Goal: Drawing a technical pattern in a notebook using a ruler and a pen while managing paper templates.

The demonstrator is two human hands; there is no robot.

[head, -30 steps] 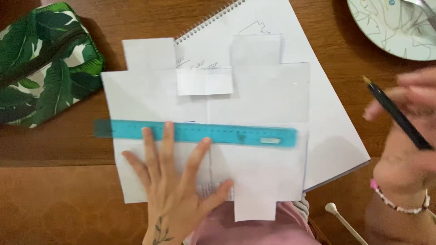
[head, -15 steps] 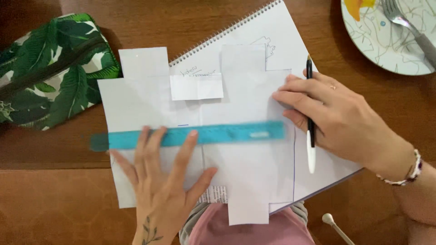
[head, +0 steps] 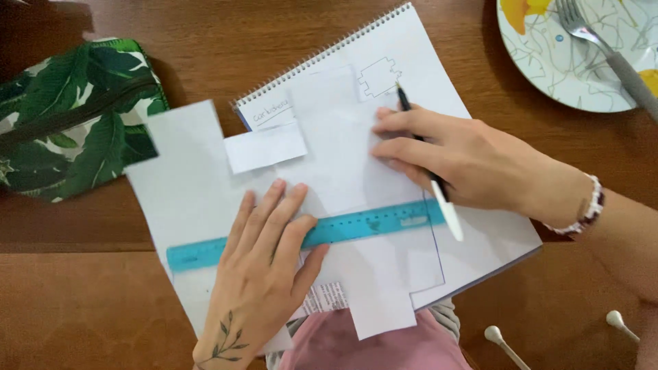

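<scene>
We have the cut white paper template (head: pixel 322 171) lying flat on the open spiral sketchbook (head: pixel 411 55), its notched tabs reaching past the pad's lower edge toward our lap. Across the template's lower half lies the turquoise ruler (head: pixel 370 226), slightly tilted, rising to the right.

Our left hand (head: pixel 264 274) presses down on the ruler's left part with the fingers spread and flat; it grips nothing, only pins ruler and paper to the table. Our right hand (head: pixel 452 157) has its fingers closed around a black-and-white pen (head: pixel 428 171), whose tip sits near the small outline sketch (head: pixel 377 77) at the top of the sketchbook page, well above the ruler.

A small loose white slip (head: pixel 266 147) rests on the template just beside the spiral binding. To the left on the wooden table (head: pixel 82 301) sits a leaf-print pouch (head: pixel 68 116); at the top right a patterned plate (head: pixel 569 62) carries a fork (head: pixel 603 51), and two cotton swabs (head: pixel 500 342) lie at the lower right.

As we judge it, the risk is slippage: the ruler is held only at its left part, so pen pressure along the free right end could pivot it and skew a line. The template could also shift on the pad, and the loose slip could slide off.
</scene>
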